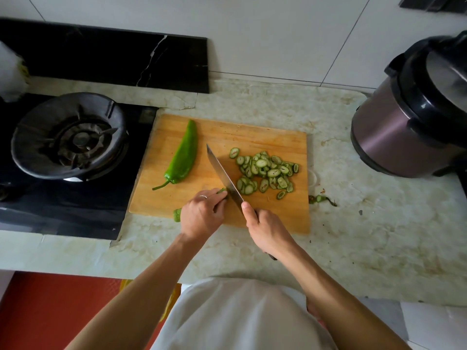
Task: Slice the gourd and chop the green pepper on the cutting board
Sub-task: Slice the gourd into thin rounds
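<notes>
Left of my hands a black glass cooktop (63, 210) is sunk into the pale marbled counter (379, 223), its gas burner (80, 140) ringed by a dark metal guard (30, 152). Beyond it, against the wall, a black stone slab (101, 56) with a white vein stands behind the stove. Ahead of me the wall (278, 34) is large white tiles with thin grout lines, evenly lit by soft daylight. Far to my right a purple-brown pressure cooker (394, 137) sits on the counter. Below my left arm the floor (50, 311) is red-orange.
</notes>
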